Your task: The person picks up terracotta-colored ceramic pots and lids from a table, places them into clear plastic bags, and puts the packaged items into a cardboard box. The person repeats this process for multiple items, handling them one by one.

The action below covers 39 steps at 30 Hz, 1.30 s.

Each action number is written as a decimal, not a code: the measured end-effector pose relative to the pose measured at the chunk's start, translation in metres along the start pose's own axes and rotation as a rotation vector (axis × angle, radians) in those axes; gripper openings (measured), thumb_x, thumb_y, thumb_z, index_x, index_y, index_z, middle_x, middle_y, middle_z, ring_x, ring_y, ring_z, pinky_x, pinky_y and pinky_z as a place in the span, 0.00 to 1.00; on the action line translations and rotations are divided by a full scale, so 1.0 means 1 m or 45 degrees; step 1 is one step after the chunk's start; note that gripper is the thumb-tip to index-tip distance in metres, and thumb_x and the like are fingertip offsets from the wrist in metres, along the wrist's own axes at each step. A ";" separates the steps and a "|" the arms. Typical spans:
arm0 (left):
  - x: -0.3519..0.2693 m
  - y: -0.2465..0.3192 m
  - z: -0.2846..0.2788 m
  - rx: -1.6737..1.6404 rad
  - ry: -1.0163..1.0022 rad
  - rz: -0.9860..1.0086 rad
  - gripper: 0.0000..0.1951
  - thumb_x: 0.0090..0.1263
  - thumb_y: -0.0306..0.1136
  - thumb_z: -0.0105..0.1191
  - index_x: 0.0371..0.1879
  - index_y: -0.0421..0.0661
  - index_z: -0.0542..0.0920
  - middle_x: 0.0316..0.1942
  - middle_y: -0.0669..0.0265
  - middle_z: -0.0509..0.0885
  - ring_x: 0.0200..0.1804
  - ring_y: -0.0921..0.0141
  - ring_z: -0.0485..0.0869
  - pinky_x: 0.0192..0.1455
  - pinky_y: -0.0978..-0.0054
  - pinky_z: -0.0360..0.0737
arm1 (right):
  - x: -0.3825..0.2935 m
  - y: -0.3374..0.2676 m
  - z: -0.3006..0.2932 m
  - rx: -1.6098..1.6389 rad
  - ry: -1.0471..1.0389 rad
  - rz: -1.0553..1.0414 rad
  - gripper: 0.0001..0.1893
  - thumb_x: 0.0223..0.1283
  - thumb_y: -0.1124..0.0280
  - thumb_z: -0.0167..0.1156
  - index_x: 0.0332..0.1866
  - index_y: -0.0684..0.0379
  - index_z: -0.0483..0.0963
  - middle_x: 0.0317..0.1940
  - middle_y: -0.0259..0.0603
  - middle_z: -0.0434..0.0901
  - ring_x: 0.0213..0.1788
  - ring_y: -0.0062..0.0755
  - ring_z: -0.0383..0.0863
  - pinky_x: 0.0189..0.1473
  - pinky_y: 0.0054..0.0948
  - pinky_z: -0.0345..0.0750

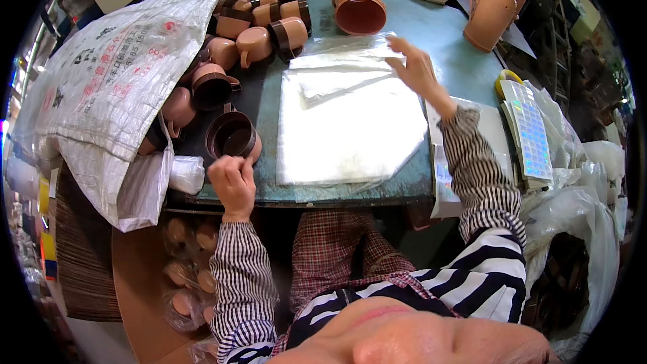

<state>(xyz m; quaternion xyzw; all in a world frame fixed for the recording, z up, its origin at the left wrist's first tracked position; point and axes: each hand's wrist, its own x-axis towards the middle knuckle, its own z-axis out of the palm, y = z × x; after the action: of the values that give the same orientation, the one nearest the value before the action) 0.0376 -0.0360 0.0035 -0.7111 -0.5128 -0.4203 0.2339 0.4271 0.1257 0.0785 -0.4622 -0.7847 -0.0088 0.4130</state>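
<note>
My left hand (232, 182) is curled at the near rim of a two-tone mug (257, 145), tan outside and dark brown inside. The mug's handle points away from me, and its mouth faces up. My fingers seem to pinch the rim, though the knuckles partly hide the contact. On the right, my right hand (417, 71) reaches over the far right part of a stack of clear plastic bags (349, 136), thumb and fingers apart. Bright glare covers much of the stack. Whether the fingertips touch the top bag is hard to tell.
Several similar mugs (252, 43) lie beside a white woven sack (116, 71) at the left. Beyond the bags are a tan barrel-shaped pot (360, 5) and a tall jug (493, 10). Shiny sticker sheets (529, 136) and yellow tape (508, 78) sit at right. Wrapped items fill a cardboard box (136, 283) below.
</note>
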 end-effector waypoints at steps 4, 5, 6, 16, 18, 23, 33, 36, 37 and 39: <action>-0.007 0.014 0.001 -0.179 -0.753 -0.310 0.16 0.56 0.30 0.63 0.40 0.43 0.73 0.40 0.58 0.74 0.45 0.56 0.74 0.47 0.61 0.70 | 0.070 0.069 0.028 -0.282 -0.086 0.129 0.32 0.51 0.72 0.62 0.64 0.57 0.61 0.54 0.56 0.74 0.54 0.55 0.75 0.55 0.41 0.72; 0.002 0.021 0.004 -0.121 -0.638 -0.294 0.20 0.56 0.31 0.63 0.45 0.43 0.72 0.46 0.55 0.73 0.49 0.55 0.72 0.51 0.59 0.69 | 0.081 0.087 0.033 -0.329 -0.023 0.074 0.34 0.51 0.71 0.63 0.65 0.55 0.59 0.55 0.58 0.72 0.54 0.56 0.74 0.55 0.42 0.72; 0.008 0.021 0.001 -0.039 -0.524 -0.281 0.24 0.56 0.32 0.63 0.51 0.42 0.71 0.51 0.52 0.72 0.54 0.53 0.71 0.54 0.58 0.68 | 0.097 0.101 0.045 -0.318 -0.020 0.069 0.34 0.51 0.71 0.63 0.65 0.55 0.59 0.55 0.58 0.72 0.54 0.56 0.74 0.55 0.42 0.72; -0.006 0.013 -0.010 0.224 -1.102 -0.405 0.25 0.65 0.41 0.52 0.57 0.39 0.69 0.63 0.45 0.65 0.66 0.49 0.61 0.63 0.42 0.57 | 0.146 0.177 0.109 -0.344 0.078 0.370 0.29 0.55 0.77 0.48 0.65 0.44 0.64 0.42 0.55 0.80 0.45 0.55 0.79 0.50 0.45 0.73; -0.007 0.011 -0.008 0.236 -1.097 -0.387 0.25 0.65 0.41 0.52 0.57 0.39 0.69 0.63 0.45 0.65 0.66 0.49 0.61 0.63 0.43 0.57 | 0.140 0.174 0.091 -0.158 0.178 0.416 0.30 0.54 0.79 0.48 0.65 0.46 0.64 0.43 0.51 0.80 0.44 0.50 0.81 0.47 0.42 0.75; -0.005 0.003 -0.007 -0.120 -0.759 -0.589 0.24 0.62 0.34 0.56 0.56 0.37 0.69 0.61 0.46 0.67 0.61 0.50 0.68 0.63 0.55 0.65 | 0.071 0.055 0.004 1.183 0.384 0.904 0.27 0.56 0.83 0.47 0.65 0.57 0.63 0.51 0.43 0.75 0.42 0.41 0.83 0.33 0.34 0.86; 0.056 0.015 -0.012 -2.197 -0.504 -1.198 0.31 0.73 0.55 0.38 0.63 0.40 0.61 0.59 0.50 0.70 0.57 0.62 0.73 0.58 0.67 0.72 | -0.232 -0.125 -0.092 0.693 0.191 0.142 0.30 0.54 0.92 0.44 0.65 0.61 0.63 0.57 0.50 0.73 0.55 0.42 0.76 0.56 0.33 0.76; 0.091 0.111 -0.056 -2.053 -0.414 -1.580 0.32 0.73 0.57 0.35 0.60 0.40 0.66 0.56 0.52 0.74 0.50 0.67 0.76 0.55 0.70 0.73 | -0.305 -0.166 -0.098 1.149 -0.133 0.101 0.28 0.52 0.85 0.58 0.61 0.60 0.67 0.62 0.49 0.68 0.61 0.42 0.71 0.61 0.34 0.71; 0.083 0.113 -0.063 -1.988 -0.530 -1.413 0.30 0.73 0.56 0.36 0.59 0.39 0.68 0.54 0.54 0.75 0.48 0.68 0.76 0.53 0.72 0.73 | -0.328 -0.175 -0.090 1.173 -0.278 0.178 0.27 0.50 0.84 0.59 0.60 0.60 0.68 0.60 0.49 0.69 0.60 0.42 0.72 0.60 0.34 0.73; 0.065 0.107 -0.071 -1.832 -0.784 -1.073 0.29 0.73 0.54 0.37 0.56 0.39 0.71 0.50 0.57 0.77 0.44 0.71 0.76 0.50 0.75 0.73 | -0.355 -0.194 -0.095 1.044 -0.550 0.135 0.25 0.48 0.83 0.62 0.56 0.60 0.72 0.57 0.49 0.73 0.56 0.43 0.76 0.57 0.34 0.76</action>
<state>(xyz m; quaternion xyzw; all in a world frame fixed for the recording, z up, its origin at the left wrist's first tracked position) 0.1187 -0.0944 0.1067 -0.5194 -0.3838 -0.4821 -0.5921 0.4279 -0.2778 -0.0200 -0.2915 -0.7668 0.4195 0.3887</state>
